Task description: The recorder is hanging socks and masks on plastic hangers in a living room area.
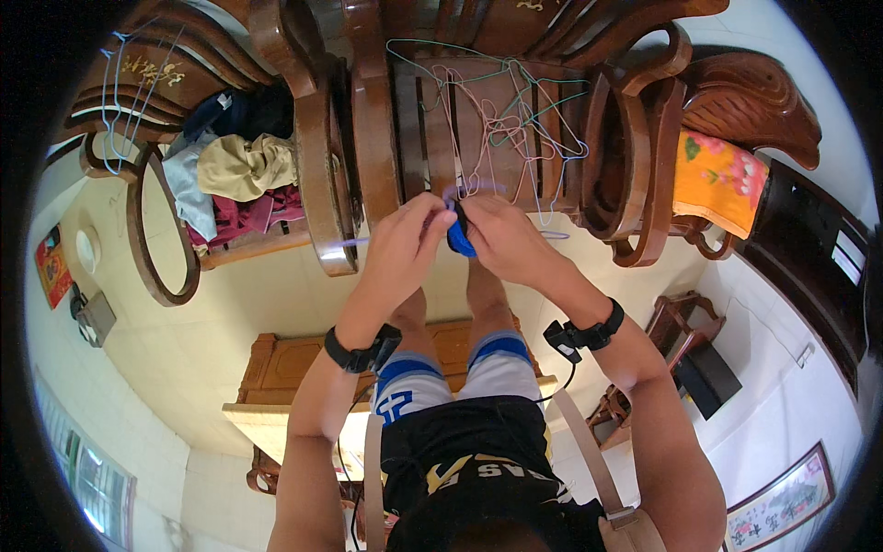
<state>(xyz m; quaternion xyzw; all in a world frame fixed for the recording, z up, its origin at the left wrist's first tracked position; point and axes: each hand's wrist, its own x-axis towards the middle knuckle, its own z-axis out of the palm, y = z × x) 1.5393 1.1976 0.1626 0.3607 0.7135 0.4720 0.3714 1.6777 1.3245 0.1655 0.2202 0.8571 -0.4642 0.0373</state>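
My left hand (415,238) and my right hand (501,238) are close together in front of me, fingertips pinching a small blue and black item (461,238), which looks like cloth. A purple wire hanger (555,235) runs behind both hands, its hook end near my fingertips. How the item meets the hanger is hidden by my fingers. Just beyond my hands, several pink, green and blue wire hangers (486,117) lie tangled on the slatted seat of a wooden chair (434,145).
On the left wooden chair lie a beige garment (245,165), a light blue garment (193,183) and a dark red garment (241,214). Blue hangers (114,103) hang over its armrest. An orange floral cloth (721,179) lies at the right. Behind me stands a wooden table (276,372).
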